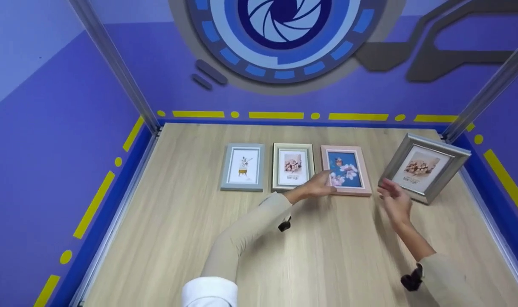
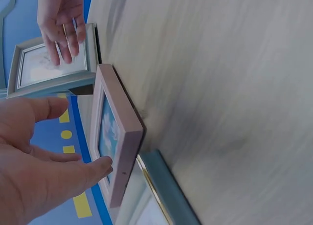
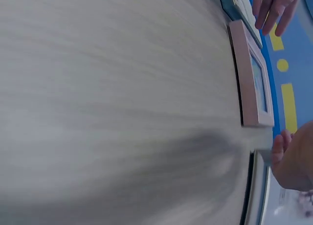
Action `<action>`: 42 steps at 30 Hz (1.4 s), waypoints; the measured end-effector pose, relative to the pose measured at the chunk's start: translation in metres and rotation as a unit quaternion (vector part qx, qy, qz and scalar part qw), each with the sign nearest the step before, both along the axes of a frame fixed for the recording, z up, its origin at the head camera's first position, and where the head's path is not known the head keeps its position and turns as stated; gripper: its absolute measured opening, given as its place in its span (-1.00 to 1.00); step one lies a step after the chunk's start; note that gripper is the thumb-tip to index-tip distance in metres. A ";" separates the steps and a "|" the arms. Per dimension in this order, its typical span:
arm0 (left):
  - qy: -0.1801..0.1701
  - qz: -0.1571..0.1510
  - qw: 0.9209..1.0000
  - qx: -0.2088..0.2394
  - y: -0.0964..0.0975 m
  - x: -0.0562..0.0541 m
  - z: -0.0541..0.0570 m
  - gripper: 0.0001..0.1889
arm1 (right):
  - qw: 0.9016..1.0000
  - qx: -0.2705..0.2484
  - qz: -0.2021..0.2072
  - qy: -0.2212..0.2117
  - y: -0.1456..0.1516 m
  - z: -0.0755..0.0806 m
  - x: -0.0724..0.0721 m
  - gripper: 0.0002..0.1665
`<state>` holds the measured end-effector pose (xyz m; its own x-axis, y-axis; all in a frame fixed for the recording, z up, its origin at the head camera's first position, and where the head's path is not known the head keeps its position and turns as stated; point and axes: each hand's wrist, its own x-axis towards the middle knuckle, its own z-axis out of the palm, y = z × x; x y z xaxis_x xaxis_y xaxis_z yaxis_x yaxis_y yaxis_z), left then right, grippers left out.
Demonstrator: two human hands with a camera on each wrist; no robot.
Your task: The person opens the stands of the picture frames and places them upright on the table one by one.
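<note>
My left hand (image 1: 316, 185) hovers over the lower left corner of a pink picture frame (image 1: 348, 170) with a blossom picture. In the left wrist view, its thumb and fingers are spread, with a gap between them. My right hand (image 1: 396, 204) is beside the lower left edge of a silver-grey picture frame (image 1: 421, 166) showing a bouquet. That hand's fingers are loosely bent around nothing; whether they touch this frame I cannot tell. The silver-grey frame sits at an angle, raised off the table, unlike the flat pink one.
Left of the pink frame lie a cream-gold picture frame (image 1: 293, 166) and a blue-grey picture frame (image 1: 243, 167), in a row on the wooden table (image 1: 177, 238). A purple-blue printed wall (image 1: 135, 76) and metal posts (image 1: 118, 64) border the table.
</note>
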<state>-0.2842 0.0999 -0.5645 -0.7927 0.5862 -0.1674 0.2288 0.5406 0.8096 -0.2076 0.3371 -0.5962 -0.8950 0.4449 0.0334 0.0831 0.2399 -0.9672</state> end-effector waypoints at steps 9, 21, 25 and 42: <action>-0.055 0.039 0.996 0.060 0.007 0.005 -0.011 -0.26 | 0.975 0.174 0.130 -0.053 -0.008 0.004 -0.040 -0.33; -0.161 0.029 0.978 0.127 0.003 0.029 -0.032 -0.09 | 0.949 0.185 0.188 -0.173 -0.017 -0.014 -0.067 -0.12; -0.171 0.060 0.973 0.144 0.005 0.028 -0.033 -0.02 | 0.958 0.164 0.170 -0.164 -0.019 -0.010 -0.072 -0.12; -0.268 0.200 0.889 0.312 0.007 0.012 -0.032 -0.16 | 0.977 0.075 0.113 -0.165 -0.028 0.009 -0.083 -0.15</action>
